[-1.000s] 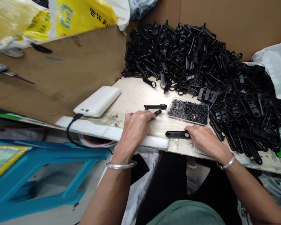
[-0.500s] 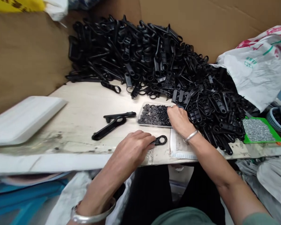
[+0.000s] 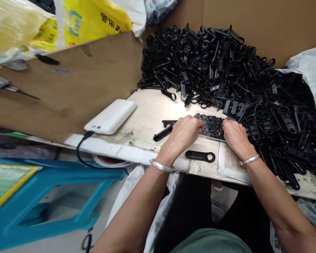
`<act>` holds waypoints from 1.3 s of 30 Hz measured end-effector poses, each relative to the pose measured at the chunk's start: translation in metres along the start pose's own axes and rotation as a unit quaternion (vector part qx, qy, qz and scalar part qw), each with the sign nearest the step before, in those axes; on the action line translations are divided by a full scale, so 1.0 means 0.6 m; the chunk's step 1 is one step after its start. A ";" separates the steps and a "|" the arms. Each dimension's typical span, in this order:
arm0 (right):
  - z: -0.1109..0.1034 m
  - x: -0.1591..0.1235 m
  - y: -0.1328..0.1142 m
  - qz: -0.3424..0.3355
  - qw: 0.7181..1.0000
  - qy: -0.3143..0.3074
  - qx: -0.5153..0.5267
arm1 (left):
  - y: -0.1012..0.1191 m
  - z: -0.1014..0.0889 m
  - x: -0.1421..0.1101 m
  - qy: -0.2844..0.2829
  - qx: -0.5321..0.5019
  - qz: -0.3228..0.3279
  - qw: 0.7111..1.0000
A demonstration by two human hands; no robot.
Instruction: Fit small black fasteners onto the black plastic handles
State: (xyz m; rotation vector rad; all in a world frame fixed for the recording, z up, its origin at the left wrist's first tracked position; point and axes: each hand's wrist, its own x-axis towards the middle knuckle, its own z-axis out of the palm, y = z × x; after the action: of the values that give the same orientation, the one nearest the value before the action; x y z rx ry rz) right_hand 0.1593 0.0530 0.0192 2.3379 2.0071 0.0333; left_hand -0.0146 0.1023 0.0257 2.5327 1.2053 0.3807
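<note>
- Left hand (image 3: 186,130): fingers bent over the left end of the tray (image 3: 212,138); cannot tell whether its grip is pinching any bits (image 3: 212,123).
- Right hand (image 3: 235,135): fingers curled at the tray's right end; its grip's hold is hidden too.
- Handle (image 3: 200,156): flat on the tabletop (image 3: 150,107), apart from both hands, on the person's side of the tray.
- Its long axis runs left to right, ring end rightward; the left hand is nearer.
</note>
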 end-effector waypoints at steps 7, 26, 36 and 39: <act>-0.005 -0.034 0.022 -0.019 0.970 0.079 0.231 | 0.021 0.027 0.066 -0.073 0.116 0.078 0.988; 0.024 -0.065 0.034 0.004 0.885 0.104 0.455 | 0.021 0.023 0.049 -0.116 0.132 0.070 0.982; 0.023 -0.066 0.020 0.006 0.878 0.097 0.469 | 0.017 0.026 0.053 -0.136 0.115 0.061 0.982; 0.022 -0.068 0.020 0.004 0.878 0.096 0.469 | 0.009 0.030 0.054 -0.134 0.102 0.063 0.984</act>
State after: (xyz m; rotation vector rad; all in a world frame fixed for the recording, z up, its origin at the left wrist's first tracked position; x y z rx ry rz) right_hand 0.1657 0.0103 0.0074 2.9233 2.4717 -0.9559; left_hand 0.0154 0.1214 0.0149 2.7321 1.0320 -0.0607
